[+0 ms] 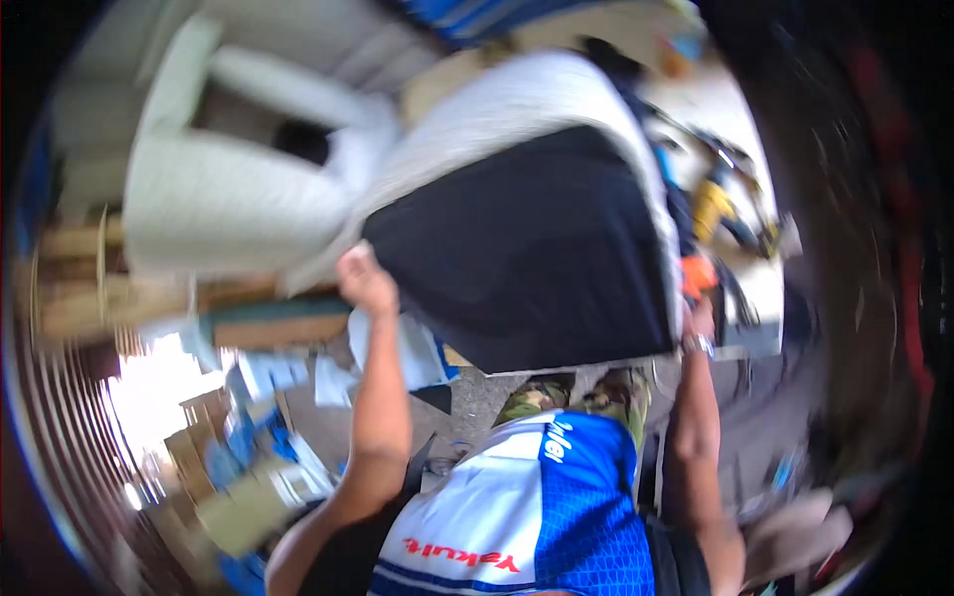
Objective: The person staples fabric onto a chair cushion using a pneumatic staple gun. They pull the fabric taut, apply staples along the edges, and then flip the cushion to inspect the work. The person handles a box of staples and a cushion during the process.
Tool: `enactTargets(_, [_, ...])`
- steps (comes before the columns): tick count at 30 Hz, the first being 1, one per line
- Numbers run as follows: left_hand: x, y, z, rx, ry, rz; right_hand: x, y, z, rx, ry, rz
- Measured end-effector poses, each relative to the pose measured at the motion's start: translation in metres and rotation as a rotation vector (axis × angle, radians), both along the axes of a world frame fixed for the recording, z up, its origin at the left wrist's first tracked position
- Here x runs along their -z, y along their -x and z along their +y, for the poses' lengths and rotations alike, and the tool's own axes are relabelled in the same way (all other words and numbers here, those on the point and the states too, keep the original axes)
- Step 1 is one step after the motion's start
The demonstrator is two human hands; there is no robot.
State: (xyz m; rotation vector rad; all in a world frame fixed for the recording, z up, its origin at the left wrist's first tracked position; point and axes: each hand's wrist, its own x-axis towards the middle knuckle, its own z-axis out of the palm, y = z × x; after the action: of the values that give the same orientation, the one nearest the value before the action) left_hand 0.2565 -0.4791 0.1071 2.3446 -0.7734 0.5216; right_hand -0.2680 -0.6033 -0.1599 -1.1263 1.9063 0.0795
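In front of me is an upholstered piece (527, 248), padded and covered in white fabric, with a black cloth panel facing me. My left hand (368, 282) is closed on its left edge, near the corner of the black cloth. At its lower right edge, my right hand (699, 318) looks closed, but blur hides what its fingers grip. An orange object (699, 275) of unclear kind sits right against those fingers. Behind and to the left stands another white upholstered frame (229, 204) with an opening in it.
A pale table (730, 89) at the right bears a yellow-and-black power tool (712, 209) and other blurred tools. Wood pieces (75, 273) lie to the left. Cardboard and blue scraps (243, 447) clutter the lower left, by a bright slatted opening.
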Motion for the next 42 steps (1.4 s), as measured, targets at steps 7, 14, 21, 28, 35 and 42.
enactTargets(7, [0.017,-0.008,0.011,0.236,0.247,0.004,-0.005,0.027,0.01,-0.052,0.243,-0.019])
enactTargets(14, [0.023,-0.006,0.004,0.304,0.305,-0.144,-0.154,0.062,0.024,0.051,0.527,-0.425])
enactTargets(21, [0.014,-0.007,-0.009,0.373,0.369,-0.121,-0.344,-0.1,0.035,-0.607,0.726,-0.282])
enactTargets(28, [0.02,-0.012,-0.008,0.372,0.457,-0.052,-0.36,-0.225,0.013,-0.803,0.526,-0.673])
enactTargets(35, [0.017,-0.014,-0.003,0.44,0.311,0.293,-0.389,-0.312,0.001,-1.272,1.005,-0.325])
enactTargets(42, [0.016,-0.014,-0.002,0.43,0.352,0.249,-0.395,-0.331,0.011,-1.284,0.945,-0.207])
